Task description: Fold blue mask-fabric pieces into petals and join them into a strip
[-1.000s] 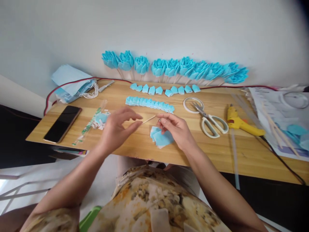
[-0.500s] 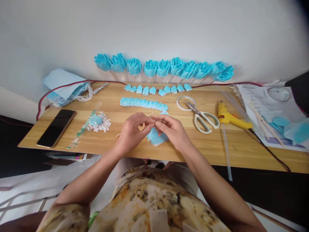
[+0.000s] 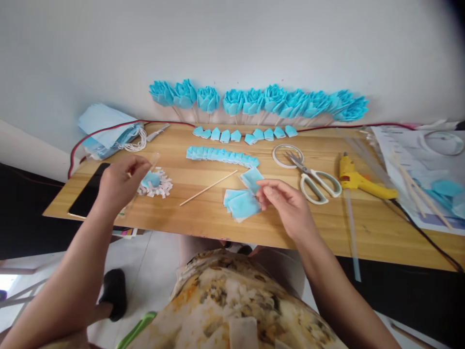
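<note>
My left hand [image 3: 123, 182] hovers over the left side of the table, above the phone's right end and a clear plastic wrapper [image 3: 155, 159]. Its fingers are bent in a pinch; whatever lies between them is too small to make out. Beside its fingertips, a light blue piece [image 3: 150, 180] rests on a heap of white paper scraps [image 3: 165, 186]. My right hand [image 3: 285, 203] is at the right edge of several light blue fabric rectangles [image 3: 244, 205], its thumb and fingers curled together, contents unclear. A thin wooden stick [image 3: 209, 188] lies between the hands.
Blue fabric flowers [image 3: 232, 102] on sticks lean against the wall. Folded blue pieces [image 3: 225, 136] and an overlapping strip [image 3: 221, 154] lie in front. Scissors [image 3: 312, 177], a tape roll [image 3: 278, 156], a yellow glue gun [image 3: 363, 182], a phone [image 3: 89, 194] and blue masks [image 3: 109, 123] surround the work area.
My hands have parted. The left has swung left towards the scraps and phone; the right has shifted slightly right, uncovering the stick and blue rectangles. The view has moved a little.
</note>
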Demonstrator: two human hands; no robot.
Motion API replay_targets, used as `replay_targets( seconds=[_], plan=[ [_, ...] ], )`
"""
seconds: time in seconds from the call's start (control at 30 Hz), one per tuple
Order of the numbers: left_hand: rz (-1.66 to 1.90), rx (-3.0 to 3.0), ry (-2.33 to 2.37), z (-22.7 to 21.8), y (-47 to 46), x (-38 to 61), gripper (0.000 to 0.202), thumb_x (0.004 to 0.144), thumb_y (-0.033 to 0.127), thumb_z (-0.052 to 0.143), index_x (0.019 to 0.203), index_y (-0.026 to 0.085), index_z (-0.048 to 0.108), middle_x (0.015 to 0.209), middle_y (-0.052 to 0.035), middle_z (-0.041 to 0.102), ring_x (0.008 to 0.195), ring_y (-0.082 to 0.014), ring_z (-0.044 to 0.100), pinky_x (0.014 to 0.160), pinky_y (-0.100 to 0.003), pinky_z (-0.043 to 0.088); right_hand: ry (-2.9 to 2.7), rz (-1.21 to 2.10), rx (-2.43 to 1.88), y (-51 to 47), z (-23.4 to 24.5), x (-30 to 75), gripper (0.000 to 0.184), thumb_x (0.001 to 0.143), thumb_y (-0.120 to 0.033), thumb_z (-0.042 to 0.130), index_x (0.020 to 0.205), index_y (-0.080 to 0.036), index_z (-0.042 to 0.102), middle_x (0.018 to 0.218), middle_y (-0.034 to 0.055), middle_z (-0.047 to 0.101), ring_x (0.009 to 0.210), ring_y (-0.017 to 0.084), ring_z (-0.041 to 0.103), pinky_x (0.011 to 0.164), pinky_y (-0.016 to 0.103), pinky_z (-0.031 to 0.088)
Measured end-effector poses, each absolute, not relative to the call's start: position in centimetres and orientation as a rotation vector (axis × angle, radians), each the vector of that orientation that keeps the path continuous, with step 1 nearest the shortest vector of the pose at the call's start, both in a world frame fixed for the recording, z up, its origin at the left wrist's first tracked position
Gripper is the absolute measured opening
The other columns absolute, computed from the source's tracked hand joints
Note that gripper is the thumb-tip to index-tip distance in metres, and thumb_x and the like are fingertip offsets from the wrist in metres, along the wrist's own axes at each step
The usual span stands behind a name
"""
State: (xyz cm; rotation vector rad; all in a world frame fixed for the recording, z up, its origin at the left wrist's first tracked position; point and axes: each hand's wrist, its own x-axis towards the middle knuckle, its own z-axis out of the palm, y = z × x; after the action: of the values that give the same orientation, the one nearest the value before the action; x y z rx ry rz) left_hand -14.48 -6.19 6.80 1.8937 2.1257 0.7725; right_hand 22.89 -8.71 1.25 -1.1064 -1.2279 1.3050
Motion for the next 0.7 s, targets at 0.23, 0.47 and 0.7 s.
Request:
replay_targets(
  seconds=[0.23, 0.47, 0.7],
  plan=[
    [0.742, 1.804, 2.179, 5.3, -5.5, -17.3, 0.023, 0.076, 0.039, 0.076, 0.073, 0.018, 0.068, 0.067, 0.0005, 0.06, 0.065, -0.0149, 0.05, 0.064, -0.029, 0.032, -1.219, 1.204, -1.216, -8.9, 1.1, 23.4, 0.019, 0.091, -0.039, 0.066, 0.098, -0.024, 0.076, 0.079, 0.0026, 0.07, 0.062, 0.013, 0.06, 0.059, 0.029, 0.052],
    [1.085, 1.375, 1.723, 6.1, -6.6, -11.5, 0.016, 0.069, 0.033, 0.076, 0.074, 0.018, 0.071, 0.072, -0.0014, 0.064, 0.067, -0.0143, 0.052, 0.064, -0.026, 0.038, -1.517, 1.222, -1.144, -7.0, 3.3, 19.9, 0.023, 0.091, -0.037, 0.064, 0.104, -0.021, 0.074, 0.084, 0.0027, 0.073, 0.066, 0.012, 0.064, 0.059, 0.025, 0.051],
    [1.37, 1.056, 1.47, 5.5, -8.4, -11.1, 0.012, 0.078, 0.027, 0.07, 0.075, 0.016, 0.072, 0.064, -0.0009, 0.057, 0.059, -0.0108, 0.049, 0.054, -0.023, 0.037, -2.251, 0.87, -0.998, -0.2, 4.9, 11.1, 0.024, 0.096, -0.02, 0.053, 0.108, -0.021, 0.074, 0.112, 0.0055, 0.077, 0.098, 0.018, 0.069, 0.085, 0.03, 0.047]
  ],
)
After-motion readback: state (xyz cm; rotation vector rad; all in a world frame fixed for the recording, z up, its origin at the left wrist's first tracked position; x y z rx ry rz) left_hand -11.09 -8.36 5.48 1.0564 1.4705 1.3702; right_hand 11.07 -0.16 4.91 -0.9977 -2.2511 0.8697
